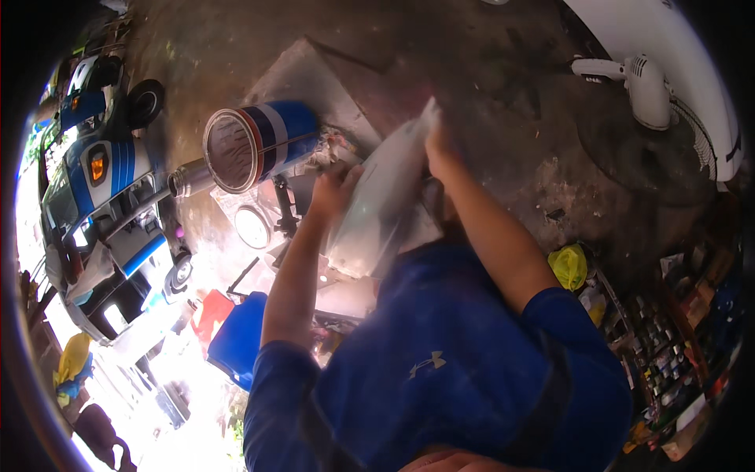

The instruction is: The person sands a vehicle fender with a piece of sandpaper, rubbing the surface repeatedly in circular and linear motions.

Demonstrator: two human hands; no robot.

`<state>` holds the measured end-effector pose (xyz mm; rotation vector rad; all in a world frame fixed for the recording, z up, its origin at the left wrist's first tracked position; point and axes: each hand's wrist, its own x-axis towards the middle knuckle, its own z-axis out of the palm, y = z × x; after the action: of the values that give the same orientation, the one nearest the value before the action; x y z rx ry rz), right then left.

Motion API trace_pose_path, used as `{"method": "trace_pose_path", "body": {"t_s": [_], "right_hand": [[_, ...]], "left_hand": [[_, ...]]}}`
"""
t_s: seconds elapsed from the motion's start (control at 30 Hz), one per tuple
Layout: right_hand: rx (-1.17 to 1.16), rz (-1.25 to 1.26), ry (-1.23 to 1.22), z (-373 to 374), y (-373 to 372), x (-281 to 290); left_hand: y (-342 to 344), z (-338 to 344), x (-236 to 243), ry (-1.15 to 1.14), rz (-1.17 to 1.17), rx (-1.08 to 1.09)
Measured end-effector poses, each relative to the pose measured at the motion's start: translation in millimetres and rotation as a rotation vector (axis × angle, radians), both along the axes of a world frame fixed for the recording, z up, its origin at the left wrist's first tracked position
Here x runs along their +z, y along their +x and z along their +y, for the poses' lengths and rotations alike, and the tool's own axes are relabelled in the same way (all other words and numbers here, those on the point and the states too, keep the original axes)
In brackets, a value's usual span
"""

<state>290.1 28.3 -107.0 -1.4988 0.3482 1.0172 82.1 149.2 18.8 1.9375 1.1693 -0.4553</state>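
Observation:
A long, pale grey-white panel [377, 193] is tilted in front of my chest, its narrow end pointing far and to the right. My left hand [334, 193] is closed on its left edge, with some of the fingers hidden. Near the narrow end, my right hand [443, 153] grips the right edge; its fingertips are out of sight behind the panel. Just beyond my left hand is a large blue, white and red can [287, 141], its round end facing me. A round white lid-like disc [252, 227] lies nearer, beside a dark tool-like piece [284, 200].
A metal cylinder [191, 178] stands left of the can. A blue-and-white vehicle [102, 177] is at the far left, with a blue container [238, 338] nearer me. To the right are a fan [649, 94], a white car-like body [668, 31], a yellow bag [568, 266] and cluttered bottles [657, 346].

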Motion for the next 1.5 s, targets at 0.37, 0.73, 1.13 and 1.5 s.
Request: {"method": "trace_pose_path", "body": {"t_s": [0.37, 0.73, 1.13, 1.5], "right_hand": [[-0.075, 0.371, 0.298, -35, 0, -17], [0.382, -0.653, 0.214, -60, 18, -20], [0.985, -1.063, -0.098, -48, -4, 83], [1.215, -1.128, 0.129, -63, -53, 109]], "left_hand": [[88, -53, -22, 0.389, -0.378, -0.749], [-38, -103, 58, 0.508, -0.042, -0.479], [-33, -127, 50, 0.583, 0.084, -0.236], [-29, -134, 48, 0.592, 0.059, -0.08]]}}
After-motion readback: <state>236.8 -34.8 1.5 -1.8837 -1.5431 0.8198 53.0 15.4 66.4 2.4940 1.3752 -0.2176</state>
